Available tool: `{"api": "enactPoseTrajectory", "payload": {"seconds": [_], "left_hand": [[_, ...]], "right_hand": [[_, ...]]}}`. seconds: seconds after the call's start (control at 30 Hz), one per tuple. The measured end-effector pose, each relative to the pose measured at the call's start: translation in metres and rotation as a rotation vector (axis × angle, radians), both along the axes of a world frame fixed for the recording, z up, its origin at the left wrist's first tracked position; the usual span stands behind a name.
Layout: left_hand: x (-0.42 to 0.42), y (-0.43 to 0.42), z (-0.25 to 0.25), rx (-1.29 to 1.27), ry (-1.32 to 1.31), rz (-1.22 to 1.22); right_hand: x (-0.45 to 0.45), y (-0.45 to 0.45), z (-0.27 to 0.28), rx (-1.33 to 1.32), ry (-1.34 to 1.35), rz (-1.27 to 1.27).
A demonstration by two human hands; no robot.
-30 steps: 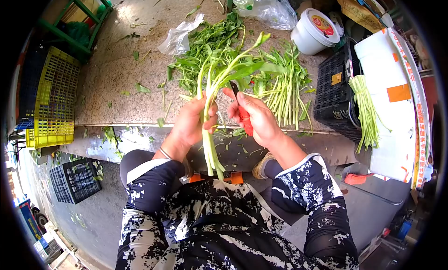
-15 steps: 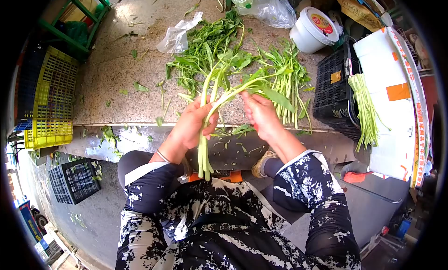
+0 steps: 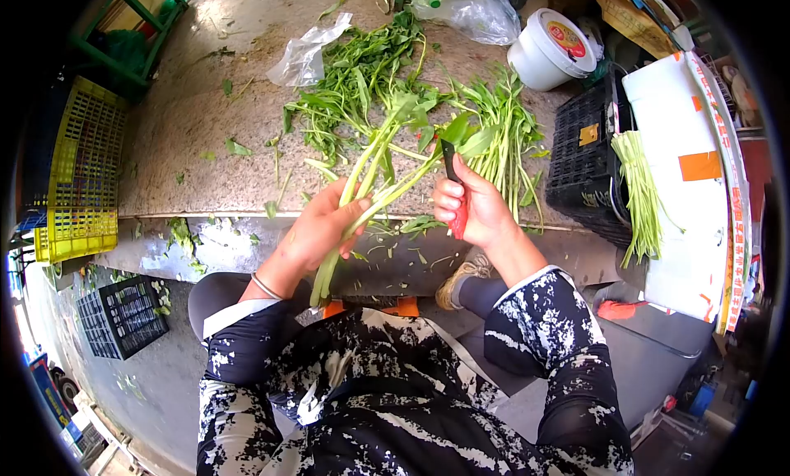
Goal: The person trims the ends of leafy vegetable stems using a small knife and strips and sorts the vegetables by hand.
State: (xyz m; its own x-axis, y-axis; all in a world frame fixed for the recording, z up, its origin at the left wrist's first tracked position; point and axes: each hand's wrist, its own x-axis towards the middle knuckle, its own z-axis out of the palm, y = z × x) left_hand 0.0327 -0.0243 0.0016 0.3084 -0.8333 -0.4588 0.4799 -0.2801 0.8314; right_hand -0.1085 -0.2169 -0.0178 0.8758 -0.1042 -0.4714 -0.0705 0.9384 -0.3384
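Observation:
My left hand (image 3: pixel 322 229) is closed around several long green vegetable stalks (image 3: pixel 380 159), whose pale cut ends point down toward my lap. To their right, my right hand (image 3: pixel 479 208) grips a knife (image 3: pixel 449 162) with a red handle; its dark blade points up, close to the leaves of the stalks. Behind my hands a heap of leafy greens (image 3: pixel 362 73) lies on the stone surface (image 3: pixel 206 106). A second pile of stalks (image 3: pixel 504 139), laid side by side, is behind my right hand.
A white tub (image 3: pixel 551 50), a black crate (image 3: pixel 586 159) and a white foam box (image 3: pixel 679 188) with a bundle of stalks (image 3: pixel 638 192) stand right. A yellow crate (image 3: pixel 82 171) is left, another black crate (image 3: pixel 123 318) lower left. A plastic bag (image 3: pixel 306 56) lies behind the greens.
My left hand has moved left and slightly down with the stalks, which now tilt more. My right hand has drawn away from the leaves, and the knife blade shows again, pointing up.

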Motion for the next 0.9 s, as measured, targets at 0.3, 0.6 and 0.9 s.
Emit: {"api": "enactPoseTrajectory", "payload": {"seconds": [0.3,0.6,0.9], "left_hand": [[0.005,0.011,-0.002,0.093,-0.346,-0.216],[-0.016,0.026,-0.020,0.116,-1.327,-0.675],[-0.037,0.029,-0.039,0.035,-1.350,-1.014]], "right_hand": [[-0.023,-0.034,-0.014,-1.240,0.601,0.283],[-0.047,-0.028,-0.031,0.010,0.159,0.591],[-0.041,0.002,-0.056,-0.366,0.402,0.808]]}}
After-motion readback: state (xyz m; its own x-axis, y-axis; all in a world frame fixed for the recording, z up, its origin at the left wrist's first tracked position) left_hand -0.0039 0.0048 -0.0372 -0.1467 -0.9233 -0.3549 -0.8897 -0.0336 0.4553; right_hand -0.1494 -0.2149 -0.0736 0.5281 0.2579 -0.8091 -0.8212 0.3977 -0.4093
